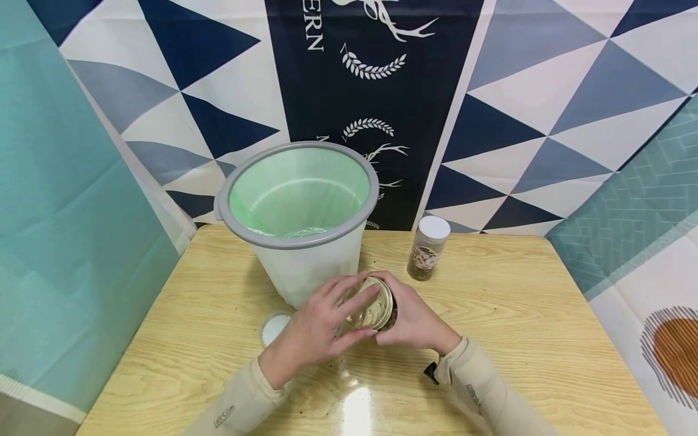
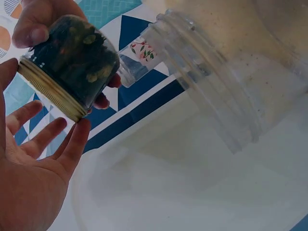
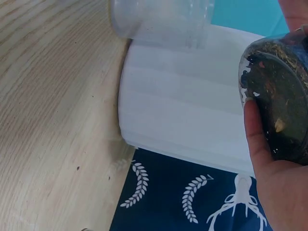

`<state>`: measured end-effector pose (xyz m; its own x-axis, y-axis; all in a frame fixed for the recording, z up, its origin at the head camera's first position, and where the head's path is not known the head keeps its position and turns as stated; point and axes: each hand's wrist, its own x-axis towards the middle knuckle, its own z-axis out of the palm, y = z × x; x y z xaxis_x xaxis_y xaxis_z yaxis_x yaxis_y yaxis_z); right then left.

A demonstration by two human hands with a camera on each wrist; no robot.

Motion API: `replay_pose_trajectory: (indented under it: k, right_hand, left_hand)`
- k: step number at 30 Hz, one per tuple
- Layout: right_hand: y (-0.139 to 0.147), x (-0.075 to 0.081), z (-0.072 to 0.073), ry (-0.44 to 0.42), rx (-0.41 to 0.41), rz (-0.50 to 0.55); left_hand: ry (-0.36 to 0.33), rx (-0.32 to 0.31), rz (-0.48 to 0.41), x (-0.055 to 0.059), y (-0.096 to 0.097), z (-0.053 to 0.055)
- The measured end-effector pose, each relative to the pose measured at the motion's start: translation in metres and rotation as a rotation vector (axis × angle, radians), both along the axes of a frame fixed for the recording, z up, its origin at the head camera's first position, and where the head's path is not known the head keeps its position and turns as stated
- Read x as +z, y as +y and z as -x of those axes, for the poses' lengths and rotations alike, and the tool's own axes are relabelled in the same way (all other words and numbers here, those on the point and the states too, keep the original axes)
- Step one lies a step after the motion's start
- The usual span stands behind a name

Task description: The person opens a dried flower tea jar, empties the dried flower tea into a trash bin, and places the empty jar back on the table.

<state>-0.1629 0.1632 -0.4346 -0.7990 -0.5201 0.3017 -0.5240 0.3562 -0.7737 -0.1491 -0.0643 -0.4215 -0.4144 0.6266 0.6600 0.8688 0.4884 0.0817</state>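
A small glass jar with dark dried pieces inside and a ribbed gold lid is held tilted between the two hands, over the table in front of the bin. My right hand grips the jar's body, its thumb and fingers curled round the glass. Thumb and fingertips of my left hand are spread across the lid's rim and touch it on opposite sides. The lid sits on the jar. In the right wrist view, the jar's base with the dark contents faces the camera.
A white bin with a grey rim stands behind the hands. Close to it, left of the left hand, is a clear threaded jar. A white-lidded jar with a label stands at back right. Dark specks lie on the wooden table.
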Motion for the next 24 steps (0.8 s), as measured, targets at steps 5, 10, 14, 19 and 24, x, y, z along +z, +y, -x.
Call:
replay_pose_trajectory:
  k: [5,10,14,19,24]
  right_hand:
    - [0.000,0.001,0.000,0.020,0.002,-0.020]
    - [0.000,0.004,0.000,0.063,-0.003,-0.048]
    - [-0.001,0.003,0.000,0.117,-0.019,-0.071]
    - [-0.004,-0.004,-0.002,0.146,-0.071,-0.113]
    - [-0.004,-0.009,-0.002,0.156,-0.111,-0.155]
  left_hand:
    - [0.006,0.022,0.045,0.004,0.001,0.000]
    - [-0.006,0.035,0.096,0.011,0.003,0.001]
    - [-0.034,0.039,0.146,0.010,0.004,0.002]
    - [-0.076,0.049,0.190,0.003,0.006,0.003]
    - [-0.121,0.090,0.252,-0.001,0.008,0.002]
